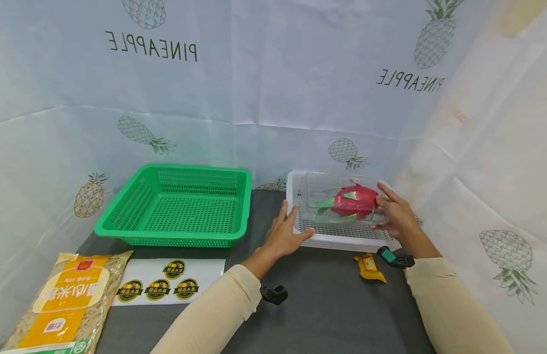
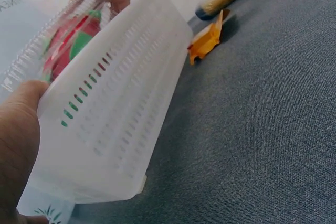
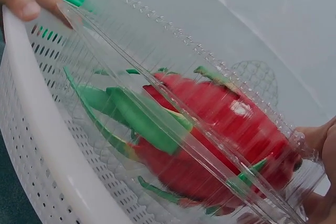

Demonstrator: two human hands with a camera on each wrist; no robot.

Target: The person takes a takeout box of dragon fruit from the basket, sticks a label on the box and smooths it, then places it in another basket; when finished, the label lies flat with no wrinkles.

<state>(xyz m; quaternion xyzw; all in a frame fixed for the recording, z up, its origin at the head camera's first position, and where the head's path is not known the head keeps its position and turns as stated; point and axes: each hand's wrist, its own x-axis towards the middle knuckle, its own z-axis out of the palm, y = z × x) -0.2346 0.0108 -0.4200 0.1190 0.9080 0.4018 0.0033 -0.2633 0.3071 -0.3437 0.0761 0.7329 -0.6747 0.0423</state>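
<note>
A clear plastic clamshell box (image 1: 315, 196) holds a red dragon fruit (image 1: 355, 200) with green-tipped scales. My right hand (image 1: 398, 214) grips the box at its right end, thumb and fingers on opposite sides. The box lies tilted within the white perforated basket (image 1: 339, 244), partly above its rim. At the basket's front left corner is my left hand (image 1: 282, 236), fingers spread and touching the left rim, thumb along the front rim. The left wrist view shows that thumb (image 2: 23, 95) on the rim edge.
Left of the white basket stands a green perforated basket (image 1: 173, 239). A small yellow packet (image 1: 369, 268) lies just in front of the white one. At the front left are a white sheet with round stickers (image 1: 173, 290) and a yellow printed food bag (image 1: 67, 300). A pineapple-print cloth (image 1: 273, 83) hangs behind.
</note>
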